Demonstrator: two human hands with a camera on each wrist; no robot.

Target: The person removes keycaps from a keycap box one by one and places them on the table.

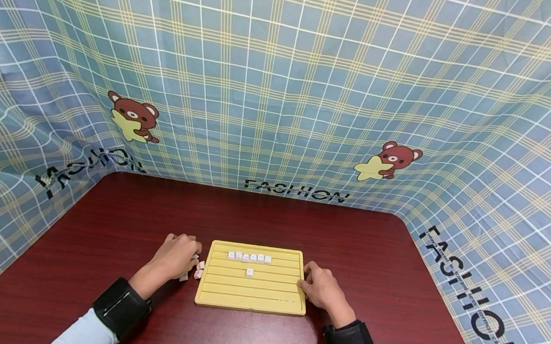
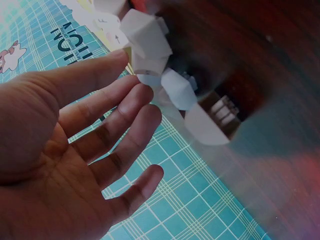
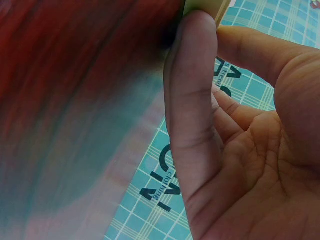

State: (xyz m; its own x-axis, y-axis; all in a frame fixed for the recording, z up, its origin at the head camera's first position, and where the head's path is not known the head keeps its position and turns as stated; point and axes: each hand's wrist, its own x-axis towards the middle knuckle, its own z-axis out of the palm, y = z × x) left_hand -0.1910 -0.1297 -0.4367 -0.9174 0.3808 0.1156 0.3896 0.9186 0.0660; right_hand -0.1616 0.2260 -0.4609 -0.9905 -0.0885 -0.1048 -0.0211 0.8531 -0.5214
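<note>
A shallow yellow tray [image 1: 250, 286] with raised ridges lies on the table. White keycaps [image 1: 253, 258] with small marks stand in a row near its far side, and a single keycap [image 1: 250, 272] sits one row nearer. My left hand [image 1: 175, 257] is beside the tray's left edge, over loose keycaps [image 1: 198, 274]. In the left wrist view its thumb and fingers are extended near a keycap [image 2: 145, 37], with none plainly held; another keycap [image 2: 215, 120] shows its hollow underside. My right hand [image 1: 322, 286] grips the tray's right edge between thumb and finger.
The dark red wooden table [image 1: 369, 248] surrounds the tray. A blue checked cloth [image 1: 279, 90] with bear pictures and lettering hangs behind it and at both sides. Black bands [image 1: 122, 306] circle both wrists.
</note>
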